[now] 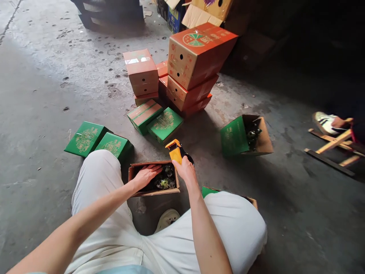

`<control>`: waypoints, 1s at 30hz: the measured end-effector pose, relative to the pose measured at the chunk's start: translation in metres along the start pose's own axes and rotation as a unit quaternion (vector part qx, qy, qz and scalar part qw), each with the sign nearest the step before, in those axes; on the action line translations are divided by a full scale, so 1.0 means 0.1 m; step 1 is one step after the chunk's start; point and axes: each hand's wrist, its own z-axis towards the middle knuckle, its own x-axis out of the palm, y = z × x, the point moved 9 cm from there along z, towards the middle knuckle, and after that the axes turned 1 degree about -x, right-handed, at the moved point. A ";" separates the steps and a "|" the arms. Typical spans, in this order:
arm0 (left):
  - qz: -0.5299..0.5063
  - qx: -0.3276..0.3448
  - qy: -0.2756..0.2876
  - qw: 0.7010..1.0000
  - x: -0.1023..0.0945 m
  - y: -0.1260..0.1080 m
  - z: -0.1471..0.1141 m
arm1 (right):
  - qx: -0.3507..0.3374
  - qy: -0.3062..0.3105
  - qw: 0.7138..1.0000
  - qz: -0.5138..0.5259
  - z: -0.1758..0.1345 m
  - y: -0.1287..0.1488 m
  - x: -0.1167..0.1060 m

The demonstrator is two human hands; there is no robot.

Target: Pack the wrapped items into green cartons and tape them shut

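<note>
Carton point(155, 193), uncovered, on floor point(34, 190); holds plastic-wrapped contents point(166, 184). Left hand point(146, 176): unclenched, laid flat over contents. Right hand point(186, 168): grasps yellow tape dispenser point(175, 153) at carton's right end. Beyond: green boxes point(165, 125).

Site type: a warehouse or packing shed; the view does not settle which. Indicators: the floor point(37, 114) is bare grey concrete with dark spots point(65, 109). Stacks of orange cartons point(203, 61) stand directly on it, with green cartons point(165, 123) nearby and further boxes point(174, 18) behind. An open box point(155, 193) contains wrapped goods point(165, 184), and a yellow tape dispenser point(176, 153) is positioned at its edge. A low wooden stool point(333, 143) is at the right. The right rear is in deep shadow.
</note>
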 end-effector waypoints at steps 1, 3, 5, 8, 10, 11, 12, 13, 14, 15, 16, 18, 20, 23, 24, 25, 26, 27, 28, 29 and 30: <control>0.008 -0.001 0.001 1.000 -0.02 0.05 -0.02 | 0.000 0.002 1.000 0.002 0.00 0.00 0.01; 0.025 -0.015 0.001 1.000 -0.05 0.11 -0.10 | -0.001 0.004 1.000 0.007 0.00 0.00 0.01; 0.039 -0.028 0.002 0.999 -0.05 0.09 -0.19 | -0.003 0.005 1.000 0.011 0.01 0.01 0.02; 0.040 -0.020 -0.024 0.999 -0.10 -0.11 -0.28 | -0.005 0.006 1.000 0.009 0.02 0.02 0.03; 0.016 0.008 -0.033 0.999 -0.11 -0.30 -0.28 | -0.007 0.004 1.000 0.006 0.03 0.03 0.03; -0.004 0.019 -0.026 0.999 -0.10 -0.38 -0.26 | -0.009 0.002 1.000 0.005 0.03 0.03 0.03; -0.026 0.019 -0.011 0.999 -0.07 -0.43 -0.22 | -0.010 0.000 1.000 0.005 0.03 0.03 0.03; -0.045 0.008 0.007 0.999 -0.03 -0.45 -0.16 | -0.010 -0.001 1.000 0.005 0.03 0.03 0.03; -0.059 -0.009 0.025 0.998 0.01 -0.44 -0.10 | -0.008 0.000 1.000 0.006 0.02 0.02 0.03; -0.069 -0.026 0.044 0.996 0.05 -0.41 -0.03 | -0.006 0.002 1.000 0.007 0.02 0.02 0.03; -0.077 -0.035 0.066 0.994 0.09 -0.39 0.02 | -0.004 0.004 1.000 0.008 0.02 0.01 0.03; -0.083 -0.018 0.124 0.989 0.17 -0.37 0.09 | -0.002 0.010 1.000 0.010 0.02 0.00 0.03; -0.073 0.010 0.168 0.983 0.21 -0.32 0.08 | -0.004 0.009 1.000 0.012 0.03 0.00 0.04; -0.019 0.006 0.155 0.988 0.16 -0.19 0.01 | -0.007 0.005 1.000 0.018 0.03 -0.01 0.06; 0.000 -0.001 0.138 0.990 0.13 -0.16 -0.01 | -0.011 0.007 1.000 0.022 0.04 0.00 0.08; 0.017 -0.007 0.124 0.992 0.13 -0.14 -0.03 | -0.017 0.010 0.999 0.026 0.04 0.00 0.10; 0.033 -0.010 0.114 0.993 0.14 -0.14 -0.04 | -0.022 0.013 0.999 0.029 0.04 0.01 0.11; 0.049 -0.011 0.108 0.993 0.17 -0.16 -0.05 | -0.027 0.015 0.999 0.030 0.05 0.01 0.13; 0.066 -0.012 0.104 0.992 0.20 -0.17 -0.05 | -0.031 0.016 0.999 0.031 0.05 0.02 0.14; 0.084 -0.013 0.102 0.991 0.24 -0.18 -0.05 | -0.032 0.016 0.999 0.032 0.05 0.02 0.14; 0.100 -0.012 0.102 0.990 0.27 -0.19 -0.06 | -0.031 0.017 0.999 0.034 0.05 0.01 0.15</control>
